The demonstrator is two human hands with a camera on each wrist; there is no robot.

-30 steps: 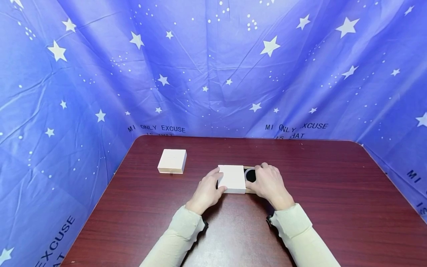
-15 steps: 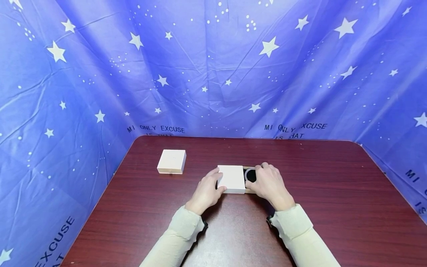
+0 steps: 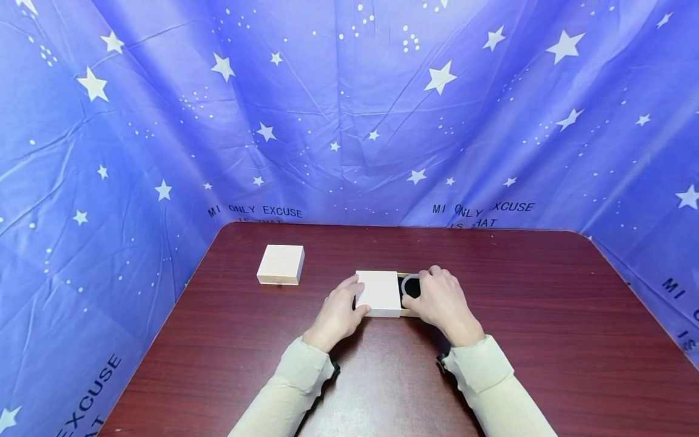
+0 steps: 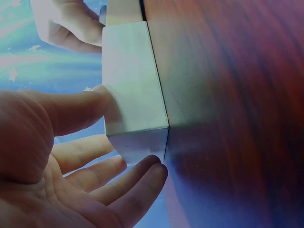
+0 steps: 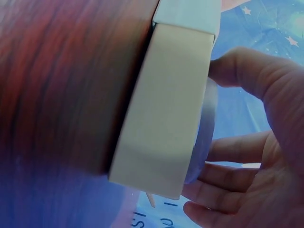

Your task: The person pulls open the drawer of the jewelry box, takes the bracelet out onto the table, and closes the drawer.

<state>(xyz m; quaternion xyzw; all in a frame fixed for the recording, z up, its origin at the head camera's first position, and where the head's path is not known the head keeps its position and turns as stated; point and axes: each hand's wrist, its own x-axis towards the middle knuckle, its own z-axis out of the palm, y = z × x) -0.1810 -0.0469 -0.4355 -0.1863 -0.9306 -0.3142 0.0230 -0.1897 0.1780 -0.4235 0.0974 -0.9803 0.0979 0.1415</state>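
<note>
- Two hands at one white slide-out box: left hand (image 3: 335, 315) holds the left end of the white sleeve (image 3: 378, 290), thumb against the near face, fingers spread round the end.
- Right hand (image 3: 442, 303) pinches a grey bangle-like ring (image 3: 403, 286) between thumb and fingers; exact contact partly hidden.
- Ring position: at the pale tray (image 5: 159, 114), tilted, edge showing above the tray wall in the right wrist view.
- Handling (judged): ring probably light, stiff, smooth enough to slip, perhaps brittle. Best hold: opposite sides of its outer rim, light pressure. Sleeve looks like stiff card; hold by the side walls, no squeezing.
- Containers: tray partly drawn out of the sleeve, rightward; black lining (image 3: 413, 287) visible through the ring.
- Second white box (image 3: 281, 261), farther back and left on the dark red table (image 3: 355, 388); contents not visible.
</note>
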